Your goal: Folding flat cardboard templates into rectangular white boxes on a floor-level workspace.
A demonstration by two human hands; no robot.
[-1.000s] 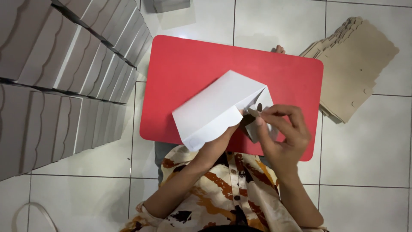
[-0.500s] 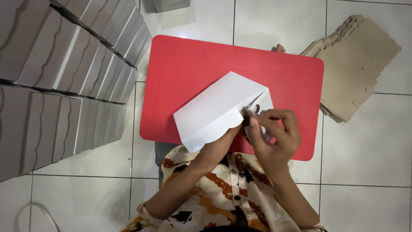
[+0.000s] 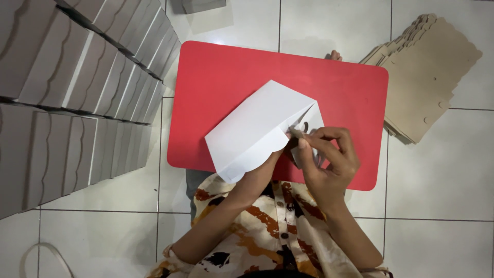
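Fingertips (image 3: 304,138) of the right hand (image 3: 327,159) pinch a small flap at the near corner of the white cardboard box (image 3: 257,128). The left hand (image 3: 267,167) is mostly hidden under the box, so I cannot tell its grip. The box sits over the red table (image 3: 216,77). Better, I think, to keep the flap square and press along the crease. Flat brown blanks (image 3: 427,77) lie at two o'clock, finished boxes (image 3: 77,87) at nine.
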